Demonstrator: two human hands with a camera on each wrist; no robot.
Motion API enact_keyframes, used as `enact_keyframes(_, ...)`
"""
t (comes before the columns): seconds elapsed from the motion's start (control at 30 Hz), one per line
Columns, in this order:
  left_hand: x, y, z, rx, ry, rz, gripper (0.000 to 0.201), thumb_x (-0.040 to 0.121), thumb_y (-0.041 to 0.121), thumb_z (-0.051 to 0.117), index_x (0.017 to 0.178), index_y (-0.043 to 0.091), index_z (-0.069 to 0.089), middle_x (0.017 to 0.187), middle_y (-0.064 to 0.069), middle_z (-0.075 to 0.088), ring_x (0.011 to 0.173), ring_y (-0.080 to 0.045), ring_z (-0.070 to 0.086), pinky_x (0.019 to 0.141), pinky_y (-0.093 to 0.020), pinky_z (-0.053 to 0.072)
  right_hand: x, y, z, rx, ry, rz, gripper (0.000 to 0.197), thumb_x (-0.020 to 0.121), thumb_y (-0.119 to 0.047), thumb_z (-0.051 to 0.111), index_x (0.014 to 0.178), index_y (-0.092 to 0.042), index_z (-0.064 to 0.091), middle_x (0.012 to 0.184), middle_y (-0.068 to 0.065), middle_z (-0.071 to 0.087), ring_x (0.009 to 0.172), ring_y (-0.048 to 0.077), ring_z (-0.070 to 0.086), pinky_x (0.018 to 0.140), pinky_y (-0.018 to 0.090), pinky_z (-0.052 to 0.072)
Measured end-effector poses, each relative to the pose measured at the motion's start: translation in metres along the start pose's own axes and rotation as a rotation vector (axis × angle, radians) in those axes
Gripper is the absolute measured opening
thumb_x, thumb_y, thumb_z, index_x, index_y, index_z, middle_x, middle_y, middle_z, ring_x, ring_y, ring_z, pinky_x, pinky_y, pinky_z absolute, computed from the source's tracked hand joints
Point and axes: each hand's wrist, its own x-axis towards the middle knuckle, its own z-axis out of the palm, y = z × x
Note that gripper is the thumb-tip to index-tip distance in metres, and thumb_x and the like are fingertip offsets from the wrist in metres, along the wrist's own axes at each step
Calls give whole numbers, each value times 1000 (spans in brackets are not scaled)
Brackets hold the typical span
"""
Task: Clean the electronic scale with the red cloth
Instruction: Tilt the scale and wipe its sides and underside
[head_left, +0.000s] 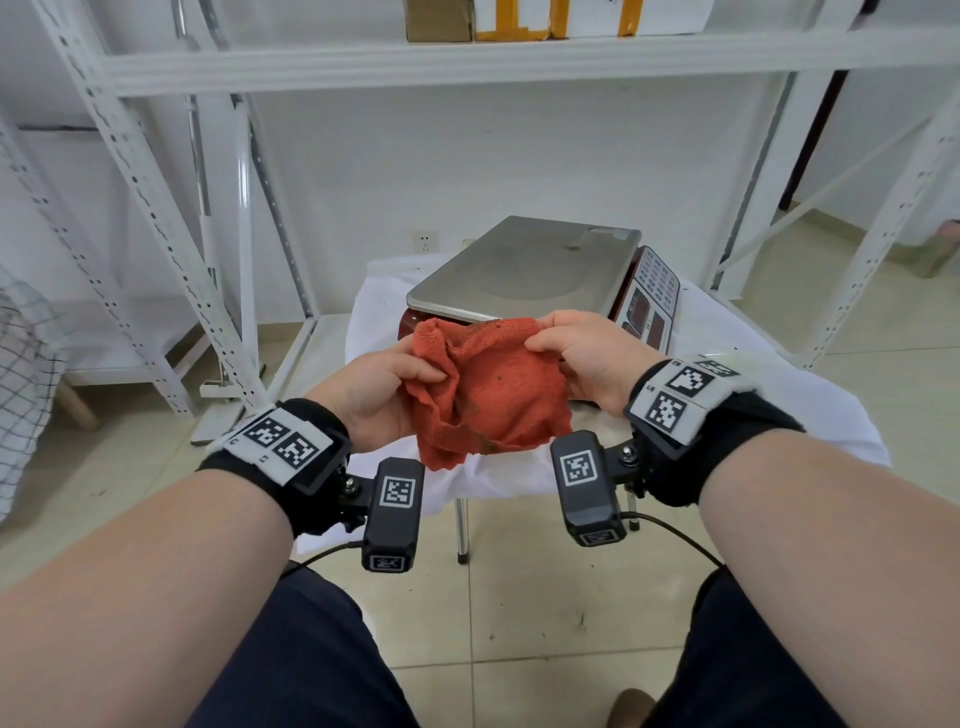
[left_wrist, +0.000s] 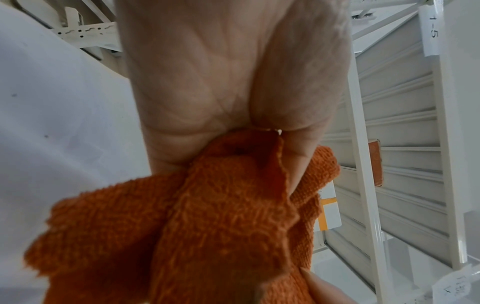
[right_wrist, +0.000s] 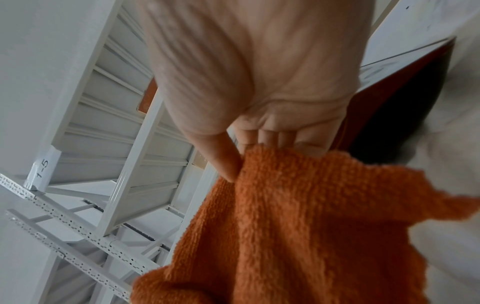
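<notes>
The red cloth (head_left: 493, 389) hangs crumpled in the air between both hands, in front of the scale. My left hand (head_left: 395, 379) pinches its left edge, the cloth (left_wrist: 207, 216) bunched under the thumb in the left wrist view. My right hand (head_left: 566, 353) pinches the upper right corner, thumb and fingers closed on the cloth (right_wrist: 311, 216). Behind the cloth stands the electronic scale (head_left: 530, 270), with a steel weighing pan and a dark red body. Its keypad and display panel (head_left: 652, 301) face right. Dirt marks show on the pan.
The scale sits on a small table draped in white fabric (head_left: 769, 364). White metal shelving (head_left: 156, 208) stands left, behind and right, with cardboard boxes (head_left: 519, 18) on the upper shelf. My knees in dark trousers (head_left: 311, 665) are below, over a tiled floor.
</notes>
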Motion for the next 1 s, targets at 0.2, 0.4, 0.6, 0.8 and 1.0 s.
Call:
enact_keyframes(0.2, 3, -3, -5, 51, 95, 44, 52, 80, -20, 34, 100, 18, 60, 62, -5, 55, 41, -12, 48, 48, -19, 47, 2, 1, -4, 6, 19, 2, 20, 85, -2, 48, 72, -17, 50, 66, 2, 45, 53, 12, 42, 52, 23, 37)
enact_keyframes(0.4, 6, -5, -16, 123, 122, 91, 56, 75, -24, 37, 106, 13, 64, 61, -6, 56, 40, -13, 43, 42, -19, 44, 7, 6, -7, 45, 21, -4, 25, 76, 5, 40, 64, -17, 42, 62, 1, 36, 48, 12, 35, 45, 21, 30)
enact_keyframes(0.6, 8, -7, -25, 136, 231, 182, 47, 74, -26, 40, 101, 7, 61, 71, -9, 59, 45, -18, 52, 36, -19, 43, 9, 9, -11, 15, 0, -33, 30, 74, 10, 33, 81, -15, 49, 63, 1, 42, 43, 9, 37, 41, 19, 28)
enact_keyframes(0.8, 9, -11, -43, 316, 288, 271, 28, 70, -14, 58, 98, -9, 58, 74, -12, 59, 58, -26, 57, 48, -25, 45, 14, 12, -11, -66, 30, -61, 33, 72, 11, 35, 77, -18, 51, 65, 2, 42, 53, 12, 38, 45, 22, 27)
enact_keyframes(1.0, -1, -26, -59, 654, 271, -27, 39, 49, -1, 70, 89, 3, 67, 85, -11, 69, 86, -25, 63, 83, -41, 53, 21, 32, -7, -554, -175, 233, 23, 84, 7, 44, 75, -14, 51, 78, 5, 53, 66, 16, 53, 58, 21, 48)
